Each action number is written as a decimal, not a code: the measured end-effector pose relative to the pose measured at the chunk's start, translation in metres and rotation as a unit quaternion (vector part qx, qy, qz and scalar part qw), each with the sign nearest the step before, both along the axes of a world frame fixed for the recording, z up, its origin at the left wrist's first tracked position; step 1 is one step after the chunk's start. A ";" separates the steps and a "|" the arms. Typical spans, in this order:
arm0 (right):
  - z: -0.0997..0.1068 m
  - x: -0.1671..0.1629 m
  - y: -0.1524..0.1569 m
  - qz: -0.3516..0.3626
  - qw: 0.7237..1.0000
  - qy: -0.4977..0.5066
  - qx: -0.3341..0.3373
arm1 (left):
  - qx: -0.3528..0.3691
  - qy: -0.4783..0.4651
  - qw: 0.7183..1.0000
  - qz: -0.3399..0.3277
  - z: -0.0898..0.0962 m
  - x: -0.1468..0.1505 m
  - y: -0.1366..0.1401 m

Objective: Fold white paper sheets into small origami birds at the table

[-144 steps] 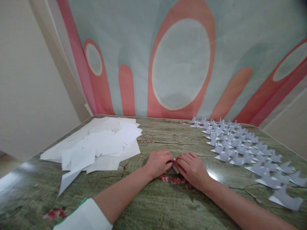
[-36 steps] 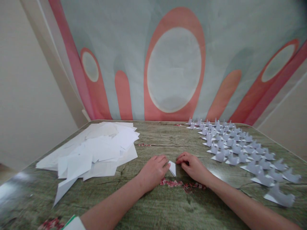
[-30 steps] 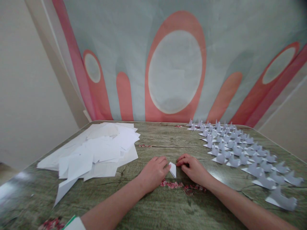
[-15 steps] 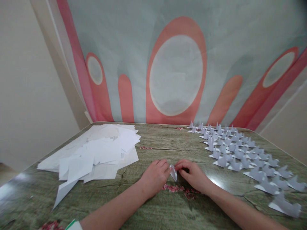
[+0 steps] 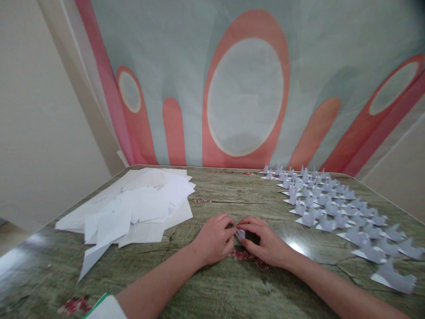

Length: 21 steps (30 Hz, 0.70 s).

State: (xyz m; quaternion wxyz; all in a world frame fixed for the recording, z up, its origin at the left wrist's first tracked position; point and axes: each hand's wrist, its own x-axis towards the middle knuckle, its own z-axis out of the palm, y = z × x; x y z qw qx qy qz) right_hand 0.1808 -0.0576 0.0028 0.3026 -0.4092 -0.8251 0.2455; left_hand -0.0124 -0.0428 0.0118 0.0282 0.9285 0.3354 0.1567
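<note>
Between my two hands, just above the table, is a small folded white paper (image 5: 239,234), mostly covered by fingers. My left hand (image 5: 216,239) is closed on its left side, with fingertips and thumb pinching at the paper's upper edge. My right hand (image 5: 264,241) grips it from the right, forefinger on top and thumb below. The fingertips of both hands nearly meet at the paper's upper point. The finer folds are too small to make out.
A loose heap of white paper sheets (image 5: 146,204) lies on the left of the wood-patterned table (image 5: 186,283). Several folded white paper birds (image 5: 327,208) stand in rows along the right side. A printed cloth backdrop (image 5: 186,57) hangs behind the far edge.
My right hand's thumb has come in onto the paper's lower part, and its fingers now pinch it. My left fingers have shifted to the paper's top. The view has tilted slightly.
</note>
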 end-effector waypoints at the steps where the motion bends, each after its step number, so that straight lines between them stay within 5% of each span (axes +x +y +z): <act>1: 0.002 0.001 0.000 0.008 1.000 -0.005 -0.001 | -0.004 -0.011 1.000 0.001 0.000 0.000 0.000; 8: 0.005 0.010 0.008 0.066 0.997 -0.006 -0.026 | -0.025 -0.063 0.997 0.022 -0.004 0.001 0.000; 21: -0.003 0.011 0.013 0.061 0.998 -0.011 0.003 | -0.107 -0.145 0.976 0.126 -0.012 0.005 0.003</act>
